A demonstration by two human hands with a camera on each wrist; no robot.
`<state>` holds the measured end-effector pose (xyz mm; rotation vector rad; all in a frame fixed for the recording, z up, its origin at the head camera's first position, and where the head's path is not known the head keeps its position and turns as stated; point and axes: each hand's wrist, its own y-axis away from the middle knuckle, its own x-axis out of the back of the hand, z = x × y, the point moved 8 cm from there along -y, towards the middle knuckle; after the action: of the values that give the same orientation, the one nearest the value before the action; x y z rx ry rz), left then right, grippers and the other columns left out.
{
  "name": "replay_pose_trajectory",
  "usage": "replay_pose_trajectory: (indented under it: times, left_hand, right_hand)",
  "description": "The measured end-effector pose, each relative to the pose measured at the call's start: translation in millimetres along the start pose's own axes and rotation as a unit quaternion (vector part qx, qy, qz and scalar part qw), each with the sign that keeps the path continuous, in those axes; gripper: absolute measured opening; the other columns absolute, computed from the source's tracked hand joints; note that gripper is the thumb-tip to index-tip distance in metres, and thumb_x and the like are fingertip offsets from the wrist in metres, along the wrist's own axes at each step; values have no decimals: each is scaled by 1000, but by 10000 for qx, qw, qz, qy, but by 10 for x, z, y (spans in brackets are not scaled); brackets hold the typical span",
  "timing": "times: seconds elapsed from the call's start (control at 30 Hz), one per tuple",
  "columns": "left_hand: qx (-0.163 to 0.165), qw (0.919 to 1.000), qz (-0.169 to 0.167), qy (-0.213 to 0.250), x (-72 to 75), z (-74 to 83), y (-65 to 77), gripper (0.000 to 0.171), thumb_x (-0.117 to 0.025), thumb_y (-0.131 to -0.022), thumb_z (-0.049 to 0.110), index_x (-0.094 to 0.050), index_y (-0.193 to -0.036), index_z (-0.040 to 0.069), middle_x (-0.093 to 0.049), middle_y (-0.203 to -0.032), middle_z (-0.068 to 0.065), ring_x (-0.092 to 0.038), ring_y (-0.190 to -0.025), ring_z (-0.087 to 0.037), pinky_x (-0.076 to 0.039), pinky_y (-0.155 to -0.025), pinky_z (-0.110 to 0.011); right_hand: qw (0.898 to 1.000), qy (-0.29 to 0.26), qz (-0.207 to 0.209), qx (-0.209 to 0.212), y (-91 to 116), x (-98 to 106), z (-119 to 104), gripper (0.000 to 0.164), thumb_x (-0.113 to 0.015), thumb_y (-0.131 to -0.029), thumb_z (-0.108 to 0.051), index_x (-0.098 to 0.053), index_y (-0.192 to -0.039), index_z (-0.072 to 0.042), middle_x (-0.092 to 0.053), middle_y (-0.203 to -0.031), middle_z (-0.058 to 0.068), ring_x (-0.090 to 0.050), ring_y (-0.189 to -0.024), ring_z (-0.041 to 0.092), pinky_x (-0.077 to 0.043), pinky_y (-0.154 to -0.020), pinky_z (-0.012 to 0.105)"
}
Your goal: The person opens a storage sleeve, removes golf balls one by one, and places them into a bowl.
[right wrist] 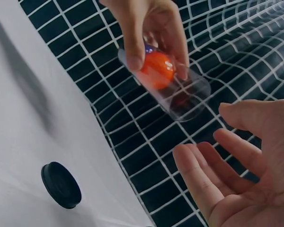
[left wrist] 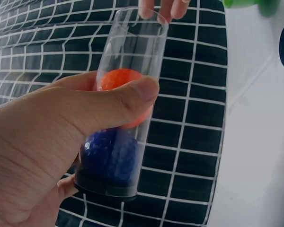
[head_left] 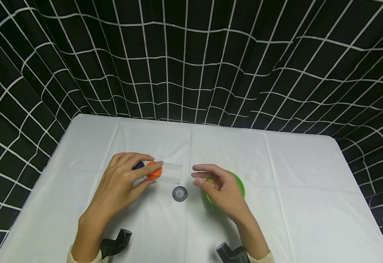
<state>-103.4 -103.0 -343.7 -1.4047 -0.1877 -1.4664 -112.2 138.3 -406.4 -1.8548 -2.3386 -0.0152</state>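
Note:
My left hand [head_left: 120,182] grips a clear plastic tube [head_left: 173,173] round its side, thumb and fingers across the middle. Inside are two balls: a dark blue ball [left wrist: 109,158] at the black closed base and an orange ball [right wrist: 157,71] next to it. The tube's open end points toward my right hand [head_left: 226,190]. That hand holds nothing; its fingers are loosely bent a short way from the tube's mouth. On the table below lies a round black cap [head_left: 179,194], seen also in the right wrist view.
A bright green round container [head_left: 241,184] sits under my right hand, partly hidden by it. White cloth covers the table [head_left: 310,204]. Black curtains with a white grid [head_left: 185,65] stand behind it and at both sides.

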Motion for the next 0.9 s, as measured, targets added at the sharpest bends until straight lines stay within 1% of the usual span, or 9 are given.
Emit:
replay_pose_trajectory:
  times: [0.07,0.23,0.27,0.37,0.47,0.67,0.9]
  left_hand:
    - [-7,10000,15,3,0,-8,12,53,-94,-78,18,-78,-128,30,-75,-120,-1,-67,-114,-22,-44,-107,-45]
    - [-10,10000,37,4,13,-18,6,54,-95,-78,17,-77,-128,29,-74,-120,-1,-67,-114,-22,-43,-108,-47]
    - [-12,10000,31,1,16,-18,2,54,-95,-78,17,-77,-128,29,-74,-120,-1,-67,-115,-22,-43,-108,-47]
    - [-31,10000,3,-31,19,-19,-1,54,-95,-78,17,-78,-128,30,-74,-121,-1,-67,-114,-22,-43,-108,-47]
    - [-41,10000,-12,-50,16,-11,0,53,-95,-78,17,-78,-127,30,-74,-121,-1,-66,-114,-22,-43,-108,-46]
    - [-48,9999,-13,-125,23,6,-4,51,-95,-78,17,-79,-125,29,-74,-121,-1,-66,-114,-23,-44,-108,-46]
    - [-40,9995,88,-285,54,23,-5,51,-95,-77,15,-79,-123,29,-75,-119,-2,-67,-113,-24,-45,-106,-47]
  right_hand:
    - [9999,-46,-93,-28,-11,-51,19,36,-75,-95,-2,-69,-131,1,-72,-131,19,-75,-116,12,-62,-91,23]
    - [9997,-99,-220,30,-27,-136,29,37,-74,-96,-2,-67,-133,0,-71,-131,25,-74,-117,9,-61,-94,21]
    - [9997,-117,-230,39,-26,-155,37,37,-74,-97,-2,-67,-133,-1,-71,-131,24,-73,-117,7,-61,-94,21]
    - [9995,-218,-227,82,-24,-214,60,37,-73,-97,-2,-67,-134,-1,-71,-132,23,-73,-117,7,-60,-94,20]
    - [9992,-366,-174,72,-22,-249,72,39,-73,-97,-2,-66,-135,-1,-68,-137,21,-73,-118,6,-60,-93,20]
    - [9987,-499,-115,74,-24,-271,71,40,-74,-96,-1,-65,-135,0,-67,-137,20,-73,-117,6,-61,-93,20]
    - [9984,-541,-126,56,-23,-274,69,41,-74,-96,-2,-64,-137,0,-65,-141,21,-72,-118,7,-60,-95,20]
